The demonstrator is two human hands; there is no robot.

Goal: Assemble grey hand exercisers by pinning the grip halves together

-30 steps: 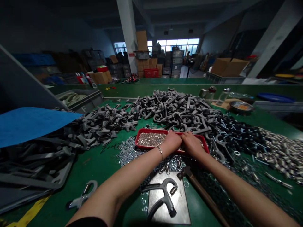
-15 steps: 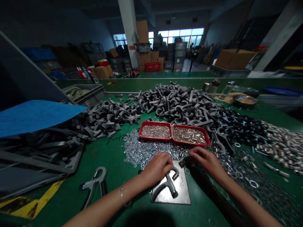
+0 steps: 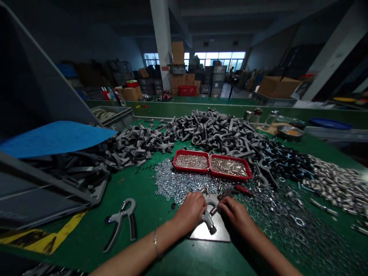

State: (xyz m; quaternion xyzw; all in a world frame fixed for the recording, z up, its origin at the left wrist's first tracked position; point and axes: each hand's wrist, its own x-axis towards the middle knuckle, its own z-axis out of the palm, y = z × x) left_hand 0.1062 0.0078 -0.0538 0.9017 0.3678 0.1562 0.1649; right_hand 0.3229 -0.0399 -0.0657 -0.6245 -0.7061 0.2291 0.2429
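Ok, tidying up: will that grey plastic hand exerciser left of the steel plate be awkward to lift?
Probably not: the grey plastic hand exerciser looks light, its handles likely spring against the coil, and lying flat it shouldn't roll.

Two trays [image 3: 209,164] behind loose washers [image 3: 169,180]

- Our left grip [image 3: 189,211] has green bench [image 3: 143,207] to pass over until the grey hand exerciser [image 3: 122,218].
- Ahead, washers [image 3: 175,182] and red trays [image 3: 191,161] stand in the way.
- Red-handled pliers [image 3: 238,190] and steel rings [image 3: 281,218] lie right of our right grip [image 3: 234,216].
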